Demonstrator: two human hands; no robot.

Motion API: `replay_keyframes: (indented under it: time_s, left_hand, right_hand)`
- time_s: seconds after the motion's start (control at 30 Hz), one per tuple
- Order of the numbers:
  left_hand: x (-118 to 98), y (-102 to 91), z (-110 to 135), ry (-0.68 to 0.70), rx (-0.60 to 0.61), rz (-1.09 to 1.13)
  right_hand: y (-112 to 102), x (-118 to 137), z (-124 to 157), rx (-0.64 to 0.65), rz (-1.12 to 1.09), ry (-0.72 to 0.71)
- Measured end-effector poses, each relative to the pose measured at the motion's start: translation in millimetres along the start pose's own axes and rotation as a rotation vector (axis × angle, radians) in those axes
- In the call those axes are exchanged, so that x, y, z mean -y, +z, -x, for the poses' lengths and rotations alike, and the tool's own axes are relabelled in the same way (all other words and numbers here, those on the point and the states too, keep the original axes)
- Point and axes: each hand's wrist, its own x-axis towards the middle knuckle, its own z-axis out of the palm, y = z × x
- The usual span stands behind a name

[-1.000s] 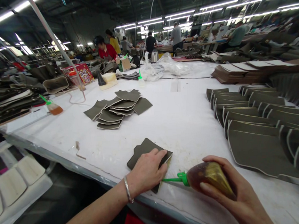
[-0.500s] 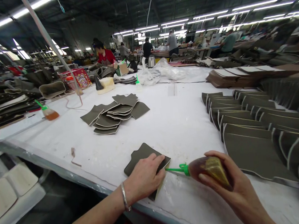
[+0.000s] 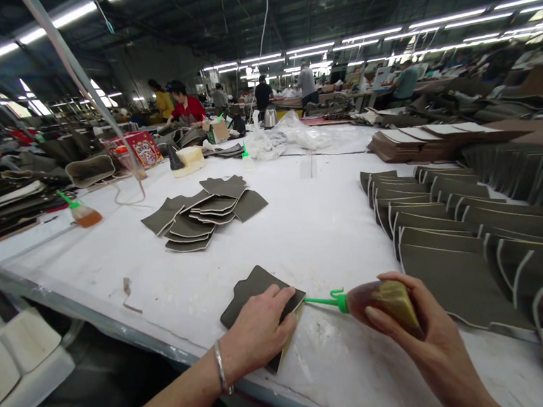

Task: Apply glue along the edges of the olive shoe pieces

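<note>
My left hand (image 3: 260, 330) lies flat, fingers stretched, on a dark olive cut piece (image 3: 247, 289) at the near edge of the white table (image 3: 311, 225). My right hand (image 3: 419, 336) is wrapped round a brown squeeze bottle (image 3: 380, 298) with a green nozzle. The nozzle tip touches the piece's right edge, just past my left fingertips. A silver bracelet sits on my left wrist.
A loose pile of olive pieces (image 3: 203, 212) lies mid-table. Rows of overlapped pieces with pale edges (image 3: 464, 237) fill the right side. Another glue bottle (image 3: 79, 212) lies far left. Stacks of material, a red box (image 3: 137, 149) and several workers are at the back.
The nozzle tip has slid up along the piece's right edge, from its lower part to near the upper corner. My left hand still presses the piece down. The view has drifted slightly.
</note>
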Motion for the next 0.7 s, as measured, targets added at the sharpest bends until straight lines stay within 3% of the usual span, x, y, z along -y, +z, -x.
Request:
replay_keyframes:
  time_s: [0.1,0.2,0.33,0.43,0.5,0.6,0.7]
  left_hand:
    - [-1,0.3,1,-0.008,0.005,0.0]
    - [-1,0.8,0,-0.008,0.0,0.004]
    - [1,-2.6,0,0.003,-0.017,0.104]
    - [8,-9.5,2,-0.051,-0.028,0.302]
    - [18,-13.8,4,-0.12,-0.178,0.324]
    - [38,-16.5,8,-0.269,-0.417,0.138]
    - [56,-17.2,8,-0.406,-0.307,0.111]
  right_hand:
    - [1,-1,1,-0.02,0.02,0.002]
    - [3,3,6,0.077,-0.02,0.042]
    - [3,14,12,0.157,-0.304,0.238]
    - [-5,21,15,0.067,-0.66,0.497]
    - [-15,21,18,-0.019,-0.865,0.689]
    - [-31,17,23,-0.161,-1.088,0.919]
    - [-42,15,28,-0.3,-1.206,1.044]
